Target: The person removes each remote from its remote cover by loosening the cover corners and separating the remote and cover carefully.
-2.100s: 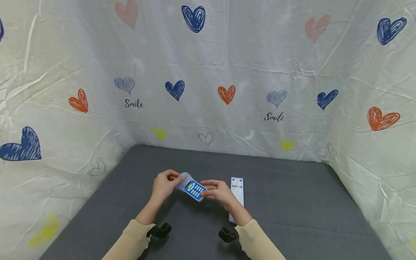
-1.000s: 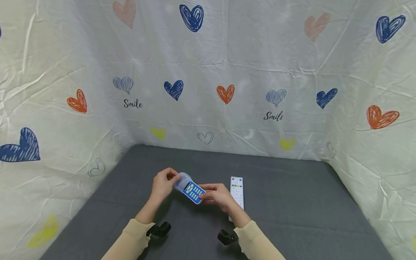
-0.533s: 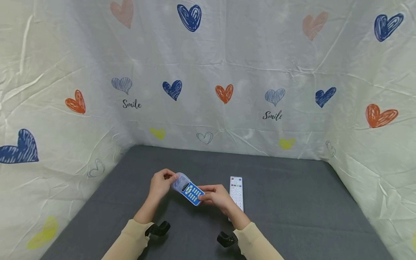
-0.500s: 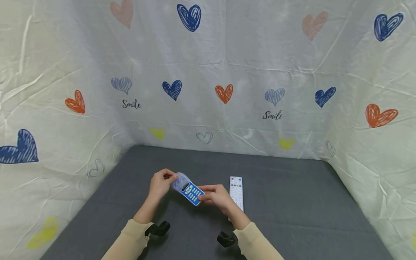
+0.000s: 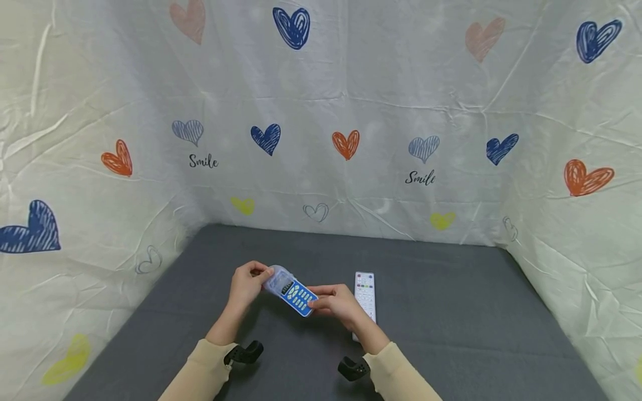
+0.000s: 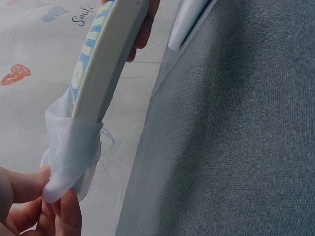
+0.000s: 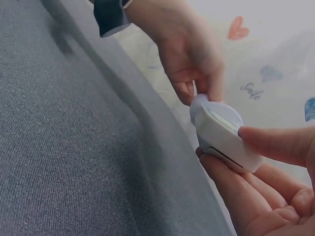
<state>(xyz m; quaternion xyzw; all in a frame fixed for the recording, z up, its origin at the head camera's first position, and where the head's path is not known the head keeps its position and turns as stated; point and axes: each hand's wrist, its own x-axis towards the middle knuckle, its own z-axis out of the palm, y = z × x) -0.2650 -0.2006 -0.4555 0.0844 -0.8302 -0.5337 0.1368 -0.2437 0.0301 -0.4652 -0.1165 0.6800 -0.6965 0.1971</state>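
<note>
A remote control (image 5: 299, 298) with a blue face and pale buttons is held aslant above the table in the head view. Around its upper left end sits a translucent soft cover (image 6: 74, 142), bunched up in the left wrist view. My left hand (image 5: 246, 284) pinches the loose end of this cover between thumb and fingers. With thumb on the face and fingers underneath, my right hand (image 5: 337, 303) grips the remote's lower right end. The right wrist view shows the remote's white end (image 7: 229, 147) between these fingers.
A second, white remote control (image 5: 365, 295) lies on the dark grey tabletop (image 5: 451, 312), partly hidden behind my right wrist. White curtains (image 5: 311, 72) printed with hearts enclose the back and both sides. Each wrist wears a black band (image 5: 246, 353).
Both hands have shifted slightly left with the blue-faced remote, which has turned a little. Its dark display shows more plainly beside the cover. Both grips stay the same.
</note>
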